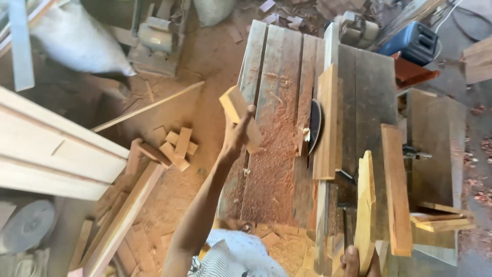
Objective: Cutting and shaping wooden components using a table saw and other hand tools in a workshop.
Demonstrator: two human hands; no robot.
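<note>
My left hand (pixel 234 137) is raised over the left edge of the saw table (pixel 277 154) and grips a short pale wood block (pixel 240 117), tilted. My right hand (pixel 352 259) shows only at the bottom edge, fingers closed on the near end of a long yellowish board (pixel 365 205) standing on edge over the table. A dark circular saw blade (pixel 314 125) rises from the table slot beside a pale wooden fence strip (pixel 327 123).
Sawdust covers the table's middle planks. A second board (pixel 395 190) lies right of the held one. Offcuts (pixel 177 147) and long planks (pixel 125 218) litter the dirt floor at left. A white sack (pixel 77 38) and a blue machine (pixel 414 43) sit at the far end.
</note>
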